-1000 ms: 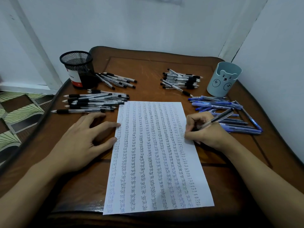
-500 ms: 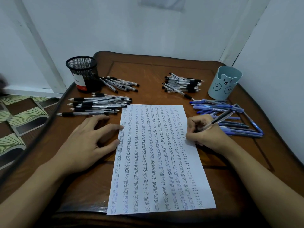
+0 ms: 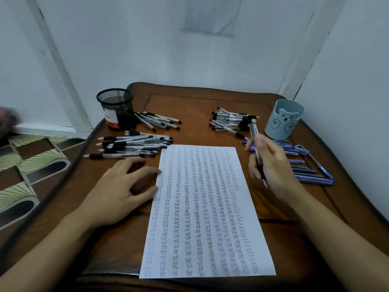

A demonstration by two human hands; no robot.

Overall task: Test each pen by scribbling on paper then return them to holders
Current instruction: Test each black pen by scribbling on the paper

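Observation:
A white sheet of paper (image 3: 202, 207) covered in columns of small written words lies in the middle of the wooden table (image 3: 210, 102). My right hand (image 3: 271, 163) grips a clear pen with a black grip (image 3: 253, 133), raised off the paper just right of its edge, tip pointing down toward me. My left hand (image 3: 124, 186) rests flat on the table, fingertips touching the paper's left edge. A black mesh holder (image 3: 115, 108) stands at the back left. A light blue bear holder (image 3: 284, 119) stands at the back right.
Black-grip pens lie in piles: left of the paper (image 3: 132, 145), beside the mesh holder (image 3: 157, 121) and at the back centre (image 3: 231, 122). Blue pens (image 3: 309, 169) lie right of my right hand. White walls close in behind and on the right. Patterned floor shows left.
My right hand has lifted the pen off the paper's right edge and swung it up and to the right. My left hand has stayed put. The camera has tilted upward.

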